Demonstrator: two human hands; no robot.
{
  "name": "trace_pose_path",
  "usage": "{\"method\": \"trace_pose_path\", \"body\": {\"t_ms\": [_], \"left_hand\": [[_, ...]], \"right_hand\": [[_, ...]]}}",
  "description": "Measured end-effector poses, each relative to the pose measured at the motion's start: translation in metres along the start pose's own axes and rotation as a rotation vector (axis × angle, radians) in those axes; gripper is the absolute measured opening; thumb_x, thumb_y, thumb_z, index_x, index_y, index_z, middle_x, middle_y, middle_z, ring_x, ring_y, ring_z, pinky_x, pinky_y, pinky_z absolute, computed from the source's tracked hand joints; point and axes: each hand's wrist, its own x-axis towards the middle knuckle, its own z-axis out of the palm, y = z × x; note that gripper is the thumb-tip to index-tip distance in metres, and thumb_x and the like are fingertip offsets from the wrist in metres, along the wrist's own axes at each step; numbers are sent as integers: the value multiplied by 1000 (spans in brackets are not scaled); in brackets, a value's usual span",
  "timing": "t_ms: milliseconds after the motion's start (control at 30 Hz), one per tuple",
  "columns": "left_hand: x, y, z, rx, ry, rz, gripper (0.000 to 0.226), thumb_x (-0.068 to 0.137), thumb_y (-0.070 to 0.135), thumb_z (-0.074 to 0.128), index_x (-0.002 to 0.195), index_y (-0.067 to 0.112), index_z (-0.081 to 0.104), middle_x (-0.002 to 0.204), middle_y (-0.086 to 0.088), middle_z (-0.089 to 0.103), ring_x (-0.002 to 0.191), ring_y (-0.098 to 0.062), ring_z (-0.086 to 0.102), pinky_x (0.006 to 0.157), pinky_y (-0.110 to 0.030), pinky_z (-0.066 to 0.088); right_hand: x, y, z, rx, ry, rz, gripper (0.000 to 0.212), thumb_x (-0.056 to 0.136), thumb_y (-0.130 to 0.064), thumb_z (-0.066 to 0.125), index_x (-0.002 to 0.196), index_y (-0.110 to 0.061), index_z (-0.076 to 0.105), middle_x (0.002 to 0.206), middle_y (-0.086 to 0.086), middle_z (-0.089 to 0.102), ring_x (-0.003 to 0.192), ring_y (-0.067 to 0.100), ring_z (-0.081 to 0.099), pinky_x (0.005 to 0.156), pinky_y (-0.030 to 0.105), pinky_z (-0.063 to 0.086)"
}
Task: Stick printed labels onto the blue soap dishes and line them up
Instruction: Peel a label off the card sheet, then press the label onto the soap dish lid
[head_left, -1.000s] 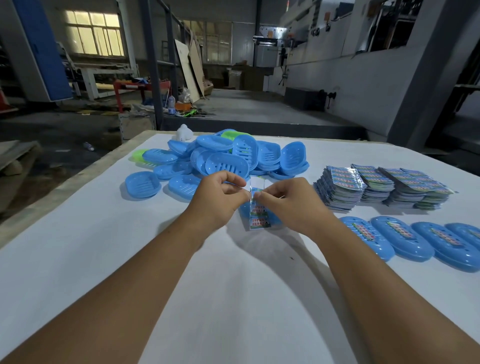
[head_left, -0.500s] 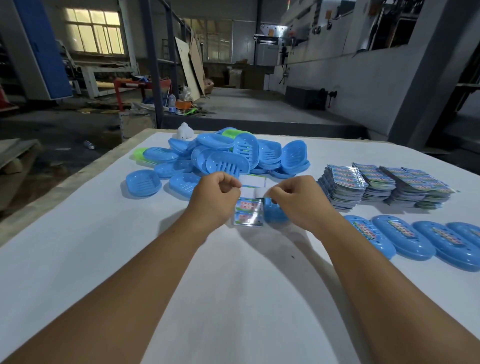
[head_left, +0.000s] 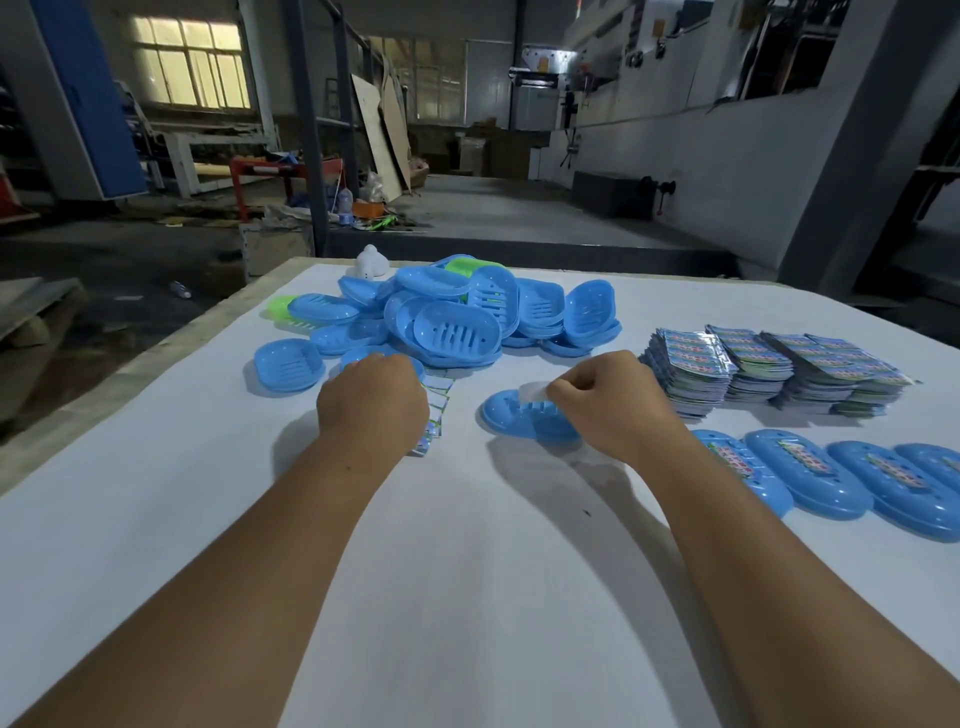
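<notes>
head view takes in the white table (head_left: 467, 597), then the heap of blue dishes (head_left: 457, 317) at its far side, then a single soap dish (head_left: 519, 415) lying with its long axis left to right, just under the right hand (head_left: 608, 405), which pinches a white backing strip (head_left: 532, 391). the left hand (head_left: 371, 402), farther off, grips the peeled label (head_left: 434, 410) beside it.

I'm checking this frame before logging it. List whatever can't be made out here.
- Label, head view: mostly behind the left hand; its print is unreadable.
- Soap dish, head view: near end hidden by the right hand.
- White strip pinched by the right hand: too small to identify.
- Labelled dish row: cut off by the right edge.
</notes>
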Motion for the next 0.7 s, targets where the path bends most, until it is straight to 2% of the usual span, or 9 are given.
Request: {"method": "trace_pose_path", "body": {"t_ms": [133,167,233,300,367,433,500,567,700], "left_hand": [[-2,4,-5,152,37,51,23,94,34,51,104,23,68,113,-5,58,111,-29,50,88,-40,40],[-3,6,-6,51,77,74,20,92,35,54,99,24,70,107,-3,60,107,-28,52,87,-40,43],[-8,14,-7,-402,73,86,13,86,32,63,86,24,73,88,2,67,90,-22,62,78,-38,53],[-15,26,-8,-823,-82,50,12,81,33,69,76,23,74,70,8,68,68,-14,62,65,-31,54],[-21,35,-6,-964,-215,83,16,80,39,71,76,24,75,59,9,60,57,-10,51,56,-27,46],[-24,40,-5,-1035,-292,112,16,83,41,71,78,27,77,62,3,62,60,-8,48,60,-26,43],[-23,40,-4,-1093,-318,101,14,86,38,71,80,29,79,78,-6,75,70,-9,59,72,-27,48],[-22,38,-4,-1108,-317,91,14,89,34,70,80,27,80,85,1,77,82,-8,70,80,-24,51],[-22,40,-4,-1116,-302,69,10,91,27,71,86,24,79,83,14,77,84,3,70,73,-13,48]], "right_hand": [[0,-1,1,43,12,-18,29,78,-30,57,68,-3,60,54,1,46,55,17,37,55,30,35],[-1,-2,1,57,21,-26,28,78,-31,57,68,-5,61,54,0,49,55,16,40,55,29,37],[-3,-5,2,86,38,-37,25,77,-32,58,65,-11,64,54,-3,57,56,17,49,56,29,43],[-5,-10,3,98,51,-54,22,78,-33,60,64,-16,67,61,-6,65,63,17,59,60,31,49],[-7,-14,4,104,52,-87,21,79,-35,63,66,-19,69,65,-7,68,67,16,64,63,32,52],[-9,-16,5,112,53,-119,21,80,-36,66,66,-21,70,65,-8,68,65,14,63,61,31,52],[-9,-17,4,122,58,-128,22,80,-37,68,65,-21,69,63,-8,67,63,13,62,59,30,50],[-9,-17,4,133,53,-130,22,81,-36,68,65,-21,70,63,-7,68,63,13,62,57,29,49],[-9,-15,5,116,51,-203,19,87,-31,66,73,-22,75,72,-12,72,65,4,62,57,21,44]]}}
